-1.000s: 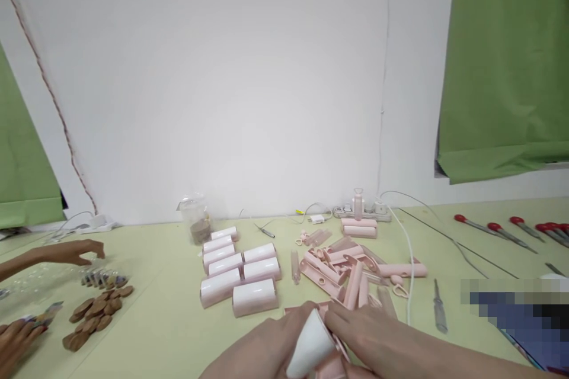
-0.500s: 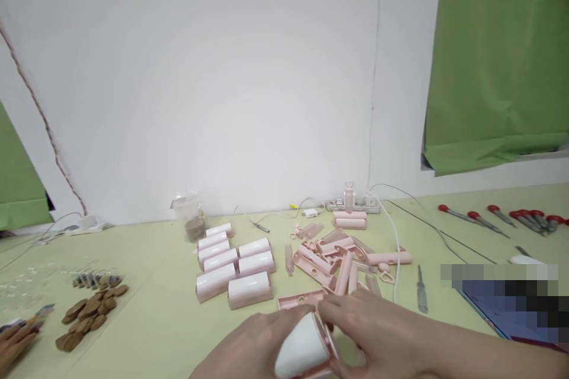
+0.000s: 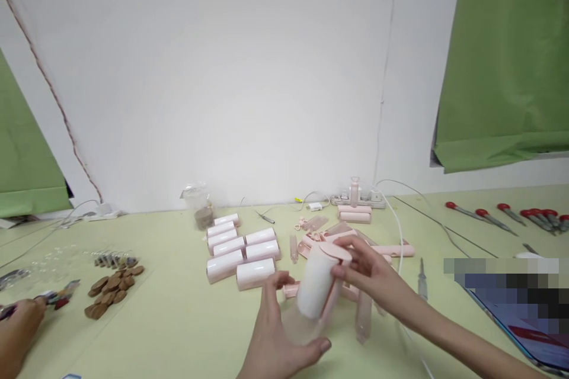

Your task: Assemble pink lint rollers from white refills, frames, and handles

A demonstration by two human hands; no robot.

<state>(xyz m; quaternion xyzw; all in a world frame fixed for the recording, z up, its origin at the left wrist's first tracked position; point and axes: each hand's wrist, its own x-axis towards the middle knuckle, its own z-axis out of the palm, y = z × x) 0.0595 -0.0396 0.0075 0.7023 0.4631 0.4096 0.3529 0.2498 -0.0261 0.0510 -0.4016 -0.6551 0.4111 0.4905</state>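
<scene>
A white roll (image 3: pixel 316 284) with a pink cap and pink frame is held above the table. My right hand (image 3: pixel 367 269) pinches its pink top edge. My left hand (image 3: pixel 280 325) is spread beside and below the roll, thumb and fingers apart, with a blurred translucent shape between them. Behind the hands lies a pile of pink plastic parts (image 3: pixel 395 250). Several wrapped white rolls (image 3: pixel 256 273) lie on the table to the left of the pile.
Another person's hand (image 3: pixel 22 328) is at the far left, near brown discs (image 3: pixel 109 291). Right of the pile are a screwdriver (image 3: pixel 422 281), a white cable (image 3: pixel 399 225), red-ended tools (image 3: pixel 495 221) and a phone (image 3: pixel 524 320). A power strip (image 3: pixel 377 204) stands behind.
The white roll has been raised and turned more upright. My left hand has opened away from it, while my right hand has moved up to its top. The view has shifted slightly.
</scene>
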